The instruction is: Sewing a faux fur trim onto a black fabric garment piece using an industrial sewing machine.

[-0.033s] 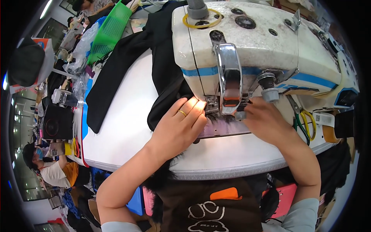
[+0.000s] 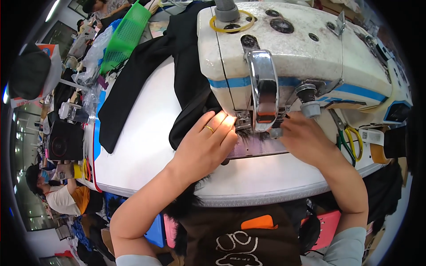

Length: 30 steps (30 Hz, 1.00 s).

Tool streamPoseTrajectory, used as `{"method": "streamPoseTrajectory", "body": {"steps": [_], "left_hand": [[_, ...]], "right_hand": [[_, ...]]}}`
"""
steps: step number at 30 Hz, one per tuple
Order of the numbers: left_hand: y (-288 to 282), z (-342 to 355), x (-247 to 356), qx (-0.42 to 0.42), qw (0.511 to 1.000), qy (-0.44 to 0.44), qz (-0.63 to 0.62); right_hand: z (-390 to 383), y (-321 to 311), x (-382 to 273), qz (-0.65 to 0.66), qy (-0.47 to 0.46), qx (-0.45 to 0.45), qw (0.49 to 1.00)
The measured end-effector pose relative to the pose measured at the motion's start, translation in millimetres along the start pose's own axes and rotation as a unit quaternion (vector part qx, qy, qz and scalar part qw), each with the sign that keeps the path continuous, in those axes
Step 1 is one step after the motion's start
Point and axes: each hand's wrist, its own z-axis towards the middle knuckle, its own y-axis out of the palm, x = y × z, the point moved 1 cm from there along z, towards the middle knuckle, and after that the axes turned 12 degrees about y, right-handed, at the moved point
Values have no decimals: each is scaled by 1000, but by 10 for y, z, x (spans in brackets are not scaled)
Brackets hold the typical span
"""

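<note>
A black garment (image 2: 188,75) lies across the white sewing table and runs in under the head of a white and blue sewing machine (image 2: 293,48). My left hand (image 2: 206,137), a ring on one finger, pinches and presses the garment just left of the lit presser foot (image 2: 243,120). To the right of the foot is my right hand (image 2: 304,137), its fingers curled in close and their tips partly hidden by the machine. Black fur (image 2: 255,134) shows below the foot, between my hands. A shiny metal lever (image 2: 262,84) stands in front of the needle area.
Scissors with green and yellow handles (image 2: 350,142) lie right of my right hand. The table's front edge (image 2: 239,198) carries a ruler strip. A green basket (image 2: 126,37) stands at the far left, near a clear plastic cup (image 2: 73,112). Other people sit at the left.
</note>
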Motion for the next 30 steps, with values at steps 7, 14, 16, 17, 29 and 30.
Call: {"method": "streamPoseTrajectory", "body": {"steps": [7, 14, 16, 17, 29, 30], "left_hand": [[41, 22, -106, -124, 992, -13, 21], [54, 4, -116, -102, 994, -23, 22], [42, 12, -115, -93, 995, -17, 31], [39, 22, -115, -107, 994, -16, 34], [55, 56, -143, -124, 991, -23, 41], [53, 62, -145, -123, 991, -22, 43]], "right_hand": [[18, 8, 47, 5, 33, 26, 999], [-5, 11, 60, 34, 107, -84, 990], [-9, 45, 83, 32, 74, -54, 995], [-11, 86, 108, 33, 73, -56, 995], [27, 166, 126, 67, 114, -24, 991], [30, 131, 116, 50, 94, -8, 994]]}}
